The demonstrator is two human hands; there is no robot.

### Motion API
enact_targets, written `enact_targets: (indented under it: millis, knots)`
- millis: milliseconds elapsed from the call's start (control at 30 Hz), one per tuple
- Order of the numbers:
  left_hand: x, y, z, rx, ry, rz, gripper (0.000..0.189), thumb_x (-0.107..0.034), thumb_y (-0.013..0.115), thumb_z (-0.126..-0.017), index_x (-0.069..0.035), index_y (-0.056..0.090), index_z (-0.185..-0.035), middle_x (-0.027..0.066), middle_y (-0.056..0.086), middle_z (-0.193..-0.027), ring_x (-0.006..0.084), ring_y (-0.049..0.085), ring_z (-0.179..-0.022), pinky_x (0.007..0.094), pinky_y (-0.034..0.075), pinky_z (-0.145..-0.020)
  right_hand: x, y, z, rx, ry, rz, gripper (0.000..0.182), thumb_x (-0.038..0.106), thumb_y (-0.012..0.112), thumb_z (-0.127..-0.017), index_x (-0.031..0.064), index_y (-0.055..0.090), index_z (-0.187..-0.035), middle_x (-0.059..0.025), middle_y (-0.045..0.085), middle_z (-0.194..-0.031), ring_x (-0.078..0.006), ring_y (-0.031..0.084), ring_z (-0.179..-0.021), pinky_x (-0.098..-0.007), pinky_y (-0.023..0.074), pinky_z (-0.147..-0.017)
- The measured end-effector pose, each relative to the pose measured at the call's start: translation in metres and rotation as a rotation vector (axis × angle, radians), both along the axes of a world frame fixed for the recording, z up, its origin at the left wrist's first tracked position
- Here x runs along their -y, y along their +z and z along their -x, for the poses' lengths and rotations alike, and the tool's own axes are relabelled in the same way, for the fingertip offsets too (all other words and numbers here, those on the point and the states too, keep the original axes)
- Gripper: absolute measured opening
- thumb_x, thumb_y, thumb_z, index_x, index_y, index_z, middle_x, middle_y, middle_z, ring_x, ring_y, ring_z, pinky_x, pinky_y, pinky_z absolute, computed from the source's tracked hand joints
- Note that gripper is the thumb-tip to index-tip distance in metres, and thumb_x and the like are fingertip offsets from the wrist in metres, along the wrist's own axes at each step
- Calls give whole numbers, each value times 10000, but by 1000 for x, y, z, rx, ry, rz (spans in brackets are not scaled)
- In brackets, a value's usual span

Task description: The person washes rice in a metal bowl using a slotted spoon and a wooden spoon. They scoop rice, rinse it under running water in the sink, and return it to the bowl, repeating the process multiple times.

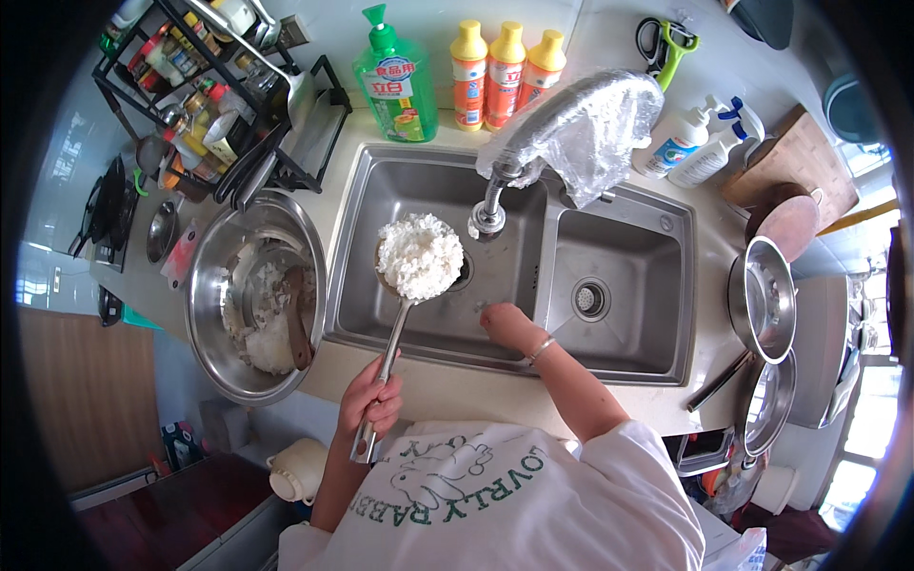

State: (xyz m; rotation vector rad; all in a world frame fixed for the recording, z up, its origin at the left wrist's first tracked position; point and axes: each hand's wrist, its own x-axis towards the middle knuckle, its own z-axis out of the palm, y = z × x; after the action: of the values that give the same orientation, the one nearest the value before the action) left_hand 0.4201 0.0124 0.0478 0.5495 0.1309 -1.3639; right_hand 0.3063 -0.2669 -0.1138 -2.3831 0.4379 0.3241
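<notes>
My left hand (371,400) grips the metal handle of a long-handled ladle or strainer (395,332), heaped with white cooked rice (420,255), over the left basin of a steel double sink (443,350). My right hand (508,325), a bangle at its wrist, hangs over the same basin near the divider. Its fingers are curled and mostly hidden, so whether it holds anything does not show. To the left stands a big steel bowl (202,307) with rice and a brown wooden spatula (296,314) in it. The faucet (488,214), partly wrapped in clear plastic, reaches over the left basin.
A green soap bottle (396,86) and several yellow-capped bottles (469,78) line the back wall. A black spice rack (314,178) stands at the back left. White spray bottles (675,146), a wooden cutting board (800,160) and steel bowls (762,300) are at the right.
</notes>
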Motion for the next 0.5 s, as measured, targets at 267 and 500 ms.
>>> enact_targets:
  millis: [267,500]
  knots:
    - [2,-6,0,-14,7,-10,517,-94,507,-902,-76,300,-1375,36,397,-768,51,367,-469,184,361,-344,-2,-73,-44,-209,-279,203,307,137,611,-757,46,562,-1045,-192,572,-1046,-378,602,-948,-452,519,-794]
    - [1,-1,-4,35,-4,-89,550,-100,509,-892,-79,274,-1389,32,394,-756,53,357,-460,194,370,-345,-12,-115,-55,-152,-238,228,206,130,586,-768,33,611,-948,-188,571,-1026,-366,618,-904,-440,521,-780]
